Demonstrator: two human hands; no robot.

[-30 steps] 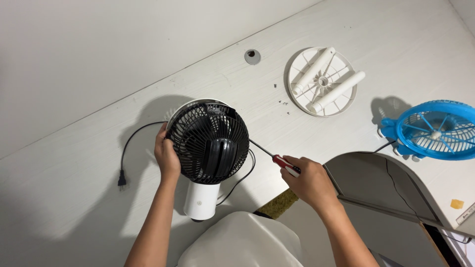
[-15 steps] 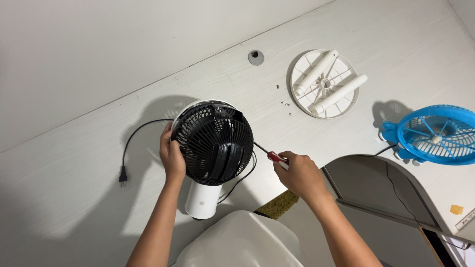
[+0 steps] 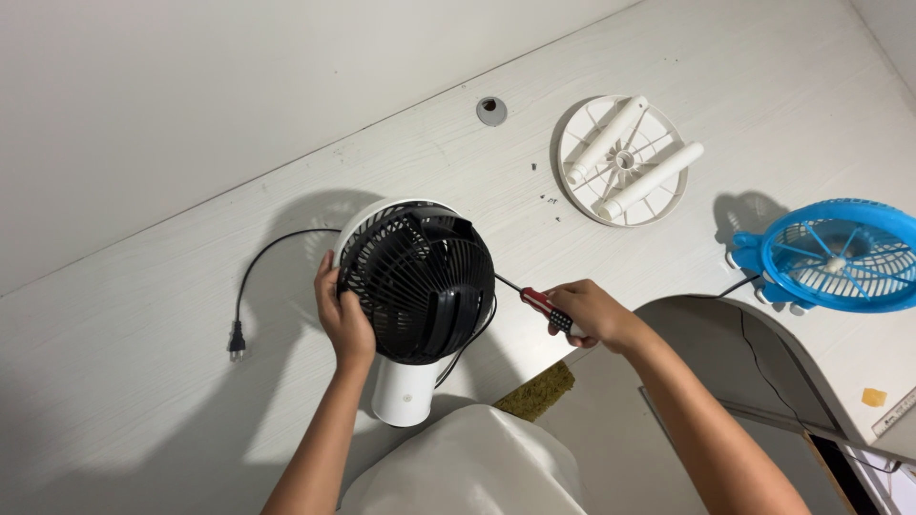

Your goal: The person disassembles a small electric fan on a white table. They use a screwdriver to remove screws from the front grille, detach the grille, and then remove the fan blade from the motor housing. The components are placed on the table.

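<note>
The person's left hand (image 3: 343, 319) wraps around the left rim of a small fan (image 3: 417, 277), fingers curled against its black grille, with the white housing showing behind the grille and the white stem pointing down toward the person's body. The fan sits on the white desk (image 3: 191, 315), near the person's edge and left of centre. The right hand (image 3: 587, 313) is closed around the red and black handle of a screwdriver (image 3: 536, 300), whose thin metal shaft runs up and left until its tip meets the fan's right side. The fan's black power cord (image 3: 250, 281) curves away to the left and ends in a plug lying flat on the desk. Farther back lies a round white base plate (image 3: 622, 159) with 2 white tubes resting across it, and a blue fan (image 3: 830, 256) stands well apart at the right. A few tiny dark specks, possibly screws, lie near the base plate.
</note>
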